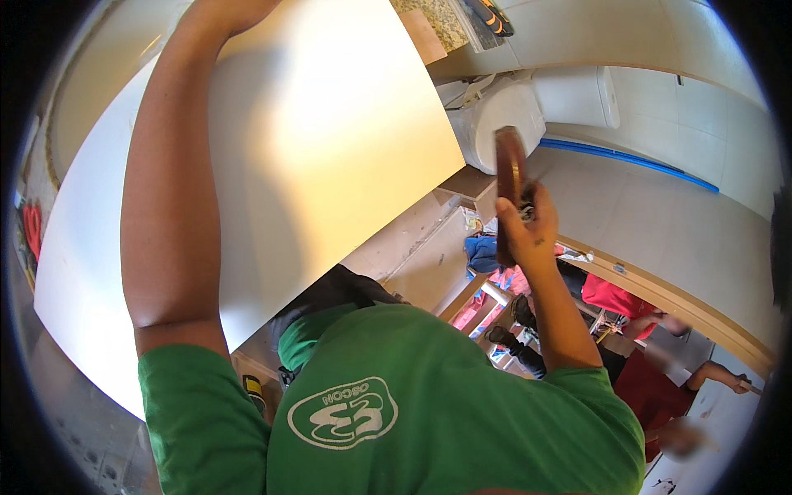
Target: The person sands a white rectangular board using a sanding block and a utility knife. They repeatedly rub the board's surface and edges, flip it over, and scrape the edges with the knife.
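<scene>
White and smooth-faced, a large board spreads to the left of the right hand, its nearest corner just beside that grip in the view, though the depth between them is hard to judge. The right hand's fingers are closed around a brown tool, long and blurred, so its exact kind cannot be told; it stands up above the fist and pokes out a little below. The left arm reaches across the board, and the left hand is cut off by the upper edge, so I cannot tell whether it grips, presses or only rests. Beyond the right-hand grip sits a white toilet; blue pipes lie farther to the right, and below the fist there is a blue cloth. The step in hand looks like steadying the board while the tool is held ready or being worked near its edge. The next move probably calls for a firm hold on the board and a controlled approach, so its corner is not knocked.
</scene>
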`<move>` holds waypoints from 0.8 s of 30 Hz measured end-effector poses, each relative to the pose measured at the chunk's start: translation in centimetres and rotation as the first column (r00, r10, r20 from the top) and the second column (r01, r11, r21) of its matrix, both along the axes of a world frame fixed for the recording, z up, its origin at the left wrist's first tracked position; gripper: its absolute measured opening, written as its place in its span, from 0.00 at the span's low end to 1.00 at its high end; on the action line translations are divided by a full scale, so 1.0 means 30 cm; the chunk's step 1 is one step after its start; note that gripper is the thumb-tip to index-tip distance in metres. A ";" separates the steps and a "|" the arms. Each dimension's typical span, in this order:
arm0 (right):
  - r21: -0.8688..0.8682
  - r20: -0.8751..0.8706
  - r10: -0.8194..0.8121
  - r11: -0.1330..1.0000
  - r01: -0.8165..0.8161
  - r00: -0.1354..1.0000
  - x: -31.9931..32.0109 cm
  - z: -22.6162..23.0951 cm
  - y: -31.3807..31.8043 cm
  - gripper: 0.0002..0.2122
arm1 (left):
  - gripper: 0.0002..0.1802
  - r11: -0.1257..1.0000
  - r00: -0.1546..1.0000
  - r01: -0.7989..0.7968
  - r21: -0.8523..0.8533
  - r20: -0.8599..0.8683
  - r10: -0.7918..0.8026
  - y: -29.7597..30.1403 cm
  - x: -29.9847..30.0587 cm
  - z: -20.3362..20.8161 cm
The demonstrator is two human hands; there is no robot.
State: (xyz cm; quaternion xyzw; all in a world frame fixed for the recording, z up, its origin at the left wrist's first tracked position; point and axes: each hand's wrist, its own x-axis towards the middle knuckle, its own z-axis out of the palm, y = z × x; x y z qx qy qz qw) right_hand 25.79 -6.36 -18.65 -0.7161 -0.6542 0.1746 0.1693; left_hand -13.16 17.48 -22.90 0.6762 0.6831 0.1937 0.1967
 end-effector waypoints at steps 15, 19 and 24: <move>-0.351 -0.764 -0.294 0.936 0.012 0.574 -0.226 0.048 0.482 0.25 | 0.34 0.986 0.997 0.077 -0.149 0.014 -0.075 0.025 -0.015 0.006; -0.202 -0.631 -0.125 0.979 -0.006 0.766 -0.350 0.030 0.678 0.19 | 0.36 0.979 0.977 0.016 -0.204 0.212 0.028 0.030 -0.024 -0.024; -0.064 -0.405 0.070 0.992 -0.105 0.912 -0.515 0.001 0.834 0.20 | 0.36 0.966 0.976 0.057 -0.251 0.218 -0.001 0.042 -0.035 -0.024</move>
